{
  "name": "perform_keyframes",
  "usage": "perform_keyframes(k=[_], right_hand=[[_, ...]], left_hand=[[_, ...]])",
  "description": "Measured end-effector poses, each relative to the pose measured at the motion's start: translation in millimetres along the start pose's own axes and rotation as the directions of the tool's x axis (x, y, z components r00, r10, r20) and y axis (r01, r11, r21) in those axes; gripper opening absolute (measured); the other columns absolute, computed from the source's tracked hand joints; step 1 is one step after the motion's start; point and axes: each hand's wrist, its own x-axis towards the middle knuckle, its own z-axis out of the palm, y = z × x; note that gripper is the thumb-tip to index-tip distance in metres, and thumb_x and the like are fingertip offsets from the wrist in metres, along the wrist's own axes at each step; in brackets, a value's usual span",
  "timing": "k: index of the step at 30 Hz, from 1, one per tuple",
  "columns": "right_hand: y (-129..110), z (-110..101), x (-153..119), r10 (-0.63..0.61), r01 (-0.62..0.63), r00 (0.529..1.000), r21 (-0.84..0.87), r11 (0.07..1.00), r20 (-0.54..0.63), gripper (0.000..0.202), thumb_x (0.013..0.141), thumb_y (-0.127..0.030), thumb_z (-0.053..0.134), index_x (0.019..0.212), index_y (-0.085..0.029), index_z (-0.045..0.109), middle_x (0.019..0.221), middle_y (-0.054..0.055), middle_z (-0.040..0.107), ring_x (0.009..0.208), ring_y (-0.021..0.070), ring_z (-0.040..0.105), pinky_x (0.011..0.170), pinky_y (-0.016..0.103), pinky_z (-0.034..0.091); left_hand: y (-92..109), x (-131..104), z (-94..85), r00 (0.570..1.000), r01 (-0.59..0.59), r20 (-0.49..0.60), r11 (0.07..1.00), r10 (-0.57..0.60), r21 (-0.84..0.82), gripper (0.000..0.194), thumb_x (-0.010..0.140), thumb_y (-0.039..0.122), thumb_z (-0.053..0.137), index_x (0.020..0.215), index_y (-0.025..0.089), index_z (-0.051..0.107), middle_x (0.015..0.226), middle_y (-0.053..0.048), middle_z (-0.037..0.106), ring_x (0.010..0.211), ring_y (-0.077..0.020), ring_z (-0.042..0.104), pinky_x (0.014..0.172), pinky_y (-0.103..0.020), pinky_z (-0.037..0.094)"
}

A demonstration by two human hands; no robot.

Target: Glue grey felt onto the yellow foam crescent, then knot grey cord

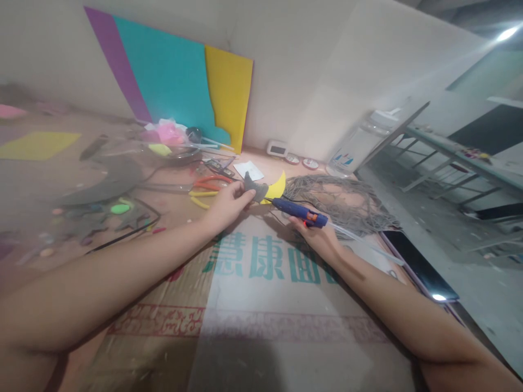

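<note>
Flattened cardboard box (261,305) fills lower centre, green Chinese characters printed on it, partly hidden by arms. Blue glue gun (300,211), centre frame, long axis running right to left, nozzle pointing left at grey felt piece (255,189) on yellow crescent (278,187). Right hand (316,234) wraps gun; left hand (229,206) pinches felt. Left side blurry.

Blurred left side, hidden parts, cut-off edges

Far left of the table (36,179) smeared by haze, small scraps (87,218) there too vague to identify. Glue gun (300,211) grip buried in the right hand (316,235). Grey piece (254,189) partly covered by left hand (229,204) fingers. Both forearms cut off at the near edge. Dark tablet (417,264) label unreadable.
</note>
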Motion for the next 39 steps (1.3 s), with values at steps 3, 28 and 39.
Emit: perform_keyframes(k=[3, 28, 39], right_hand=[[-0.5, -0.1, -0.3, -0.004, 0.004, 1.0, 0.0, 1.0, 0.001, 0.03, 0.081, -0.048, 0.065, 0.085, -0.019, 0.064, 0.073, 0.003, 0.065, 0.066, 0.019, 0.058, 0.065, 0.033, 0.047], [3.9, 0.8, 2.0, 0.028, -0.025, 0.996, 0.037, 0.999, -0.082, 0.033, 0.077, -0.051, 0.069, 0.081, -0.018, 0.068, 0.077, 0.005, 0.066, 0.068, 0.0197, 0.06, 0.07, 0.035, 0.051], [2.0, 0.3, 3.9, 0.052, -0.048, 0.994, 0.04, 0.998, -0.098, 0.035, 0.075, -0.053, 0.07, 0.08, -0.018, 0.068, 0.077, 0.006, 0.068, 0.069, 0.021, 0.061, 0.07, 0.037, 0.052]], left_hand=[[2.0, -0.7, 0.2, 1.0, 0.004, 0.003, 1.0, -0.004, -0.003, 0.026, 0.084, 0.039, 0.06, 0.073, 0.02, 0.048, 0.063, 0.003, 0.058, 0.06, -0.0133, 0.054, 0.063, -0.028, 0.041], [2.5, -1.2, 0.3, 1.0, -0.007, 0.024, 1.0, 0.007, -0.004, 0.024, 0.084, 0.039, 0.061, 0.074, 0.019, 0.051, 0.065, 0.002, 0.058, 0.059, -0.0132, 0.054, 0.061, -0.027, 0.042], [1.3, -0.8, -0.5, 0.999, -0.026, 0.038, 0.999, 0.025, 0.02, 0.025, 0.084, 0.04, 0.061, 0.074, 0.02, 0.051, 0.066, 0.002, 0.058, 0.06, -0.014, 0.054, 0.061, -0.028, 0.042]])
